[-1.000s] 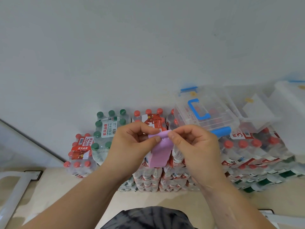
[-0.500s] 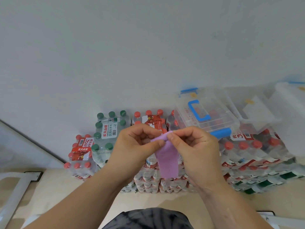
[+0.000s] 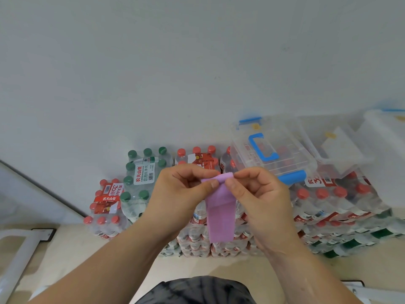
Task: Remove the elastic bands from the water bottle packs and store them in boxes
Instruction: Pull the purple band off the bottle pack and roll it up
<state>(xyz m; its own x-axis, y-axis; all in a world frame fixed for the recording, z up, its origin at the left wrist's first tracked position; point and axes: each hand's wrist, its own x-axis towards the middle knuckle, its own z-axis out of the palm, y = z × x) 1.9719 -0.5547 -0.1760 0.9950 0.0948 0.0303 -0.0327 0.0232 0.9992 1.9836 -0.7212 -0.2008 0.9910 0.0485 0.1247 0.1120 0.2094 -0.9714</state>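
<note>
A flat purple elastic band [image 3: 221, 216] hangs down between my hands, folded over at its top. My left hand [image 3: 182, 198] pinches the top edge from the left and my right hand [image 3: 260, 202] pinches it from the right, thumbs almost touching. Behind them, stacked water bottle packs [image 3: 197, 240] with red caps stand against the white wall; a green-capped pack [image 3: 142, 172] sits at the left. A clear storage box with a blue handle [image 3: 269, 150] rests closed on top of the packs, just beyond my right hand.
More clear plastic boxes [image 3: 337, 145] sit on the packs at the right. A low red-capped pack [image 3: 105, 207] stands at the far left. White frame legs [image 3: 19, 251] lie on the beige floor at the left and lower right.
The purple band hangs longer below my fingers than before, having unfolded downward. Both hands stay at the same place, still pinching its top.
</note>
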